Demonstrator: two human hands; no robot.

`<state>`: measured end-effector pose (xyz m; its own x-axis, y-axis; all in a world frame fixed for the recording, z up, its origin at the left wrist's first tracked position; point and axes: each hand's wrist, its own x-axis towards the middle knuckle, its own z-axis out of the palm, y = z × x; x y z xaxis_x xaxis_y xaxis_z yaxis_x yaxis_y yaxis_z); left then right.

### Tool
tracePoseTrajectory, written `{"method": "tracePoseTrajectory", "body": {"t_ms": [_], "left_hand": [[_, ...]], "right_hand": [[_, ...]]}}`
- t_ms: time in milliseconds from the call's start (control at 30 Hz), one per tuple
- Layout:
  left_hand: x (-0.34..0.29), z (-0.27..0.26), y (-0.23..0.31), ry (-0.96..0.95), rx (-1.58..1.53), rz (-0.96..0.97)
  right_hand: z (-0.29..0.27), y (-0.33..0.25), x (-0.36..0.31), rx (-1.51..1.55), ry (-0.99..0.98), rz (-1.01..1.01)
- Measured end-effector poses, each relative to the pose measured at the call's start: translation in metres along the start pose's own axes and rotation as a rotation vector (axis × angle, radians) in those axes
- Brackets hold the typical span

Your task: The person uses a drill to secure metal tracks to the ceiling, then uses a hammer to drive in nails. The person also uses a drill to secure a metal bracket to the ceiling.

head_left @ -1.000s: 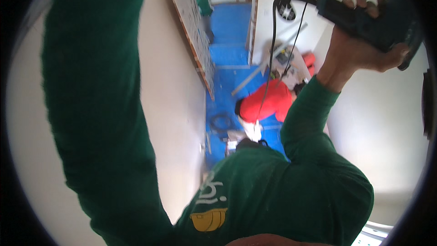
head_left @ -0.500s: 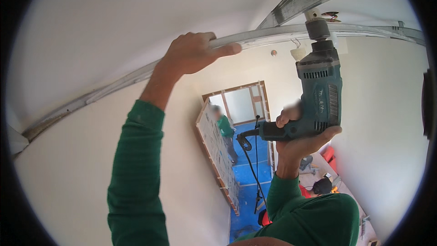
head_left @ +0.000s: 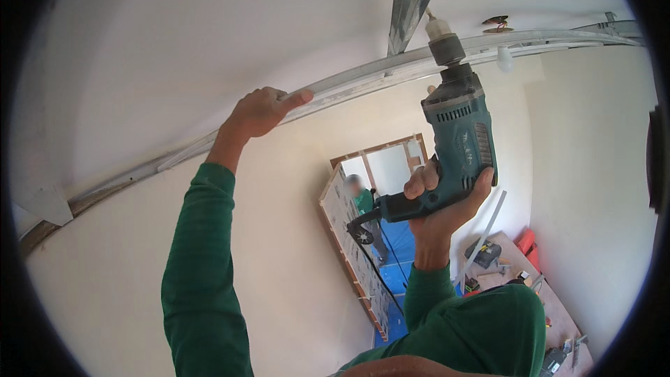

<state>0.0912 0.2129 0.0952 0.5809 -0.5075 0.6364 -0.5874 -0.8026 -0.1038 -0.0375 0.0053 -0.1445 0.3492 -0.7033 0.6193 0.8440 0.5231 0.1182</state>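
Observation:
My left hand (head_left: 262, 110) is wrapped round a long grey metal rail (head_left: 352, 78) that runs along the wall below the ceiling. My right hand (head_left: 443, 213) holds a teal and black corded power drill (head_left: 457, 129) upright, fingers at its handle and thumb along the rear of the body. The drill's chuck (head_left: 440, 31) points upward with a thin bit in it. The bit's tip is beside the edge of a metal cross channel (head_left: 412, 3); whether they touch, I cannot tell. A black cord (head_left: 363, 223) hangs from the handle.
A ceiling opening with wires (head_left: 497, 26) lies right of the drill. Below, a person in green (head_left: 363, 199) stands beside an open door panel (head_left: 352, 251) over blue floor covering (head_left: 401, 237). Tools, including a dark power tool (head_left: 483, 253), lie on a board at lower right.
The drill has come down and left, away from the cross channel, so its bit now shows. My left hand has shifted left and lower in the picture. The view has turned.

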Motion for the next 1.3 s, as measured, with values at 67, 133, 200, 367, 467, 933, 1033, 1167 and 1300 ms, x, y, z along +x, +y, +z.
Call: {"method": "tracePoseTrajectory", "body": {"t_ms": [67, 133, 200, 367, 467, 933, 1033, 1167, 1300], "left_hand": [[-0.002, 0.000, 0.002, 0.028, 0.006, 0.005], [-0.003, 0.001, 0.002, 0.047, 0.001, 0.000], [-0.003, 0.002, 0.000, 0.038, 0.011, -0.003], [-0.002, 0.006, -0.003, 0.129, 0.000, 0.030], [0.000, 0.007, -0.001, 0.081, 0.008, 0.013], [-0.006, 0.006, 0.007, 0.072, 0.043, -0.013], [-0.005, 0.008, 0.005, 0.089, 0.026, -0.004], [-0.004, 0.009, 0.003, 0.165, 0.051, 0.084], [-0.003, 0.008, 0.001, 0.052, 0.065, -0.042]], "right_hand": [[0.005, 0.000, -0.006, 0.067, -0.031, 0.016], [0.009, -0.002, -0.009, 0.062, -0.008, 0.017], [0.012, -0.002, -0.011, 0.051, -0.003, 0.014], [0.016, 0.009, -0.014, 0.053, 0.033, -0.008], [0.014, 0.015, -0.012, 0.051, 0.027, -0.028], [-0.001, 0.015, -0.001, -0.001, -0.036, -0.075], [-0.002, 0.016, -0.001, -0.032, -0.056, -0.089], [-0.002, 0.020, -0.001, 0.006, -0.052, -0.079], [-0.002, 0.023, 0.001, 0.014, -0.073, -0.086]]}}
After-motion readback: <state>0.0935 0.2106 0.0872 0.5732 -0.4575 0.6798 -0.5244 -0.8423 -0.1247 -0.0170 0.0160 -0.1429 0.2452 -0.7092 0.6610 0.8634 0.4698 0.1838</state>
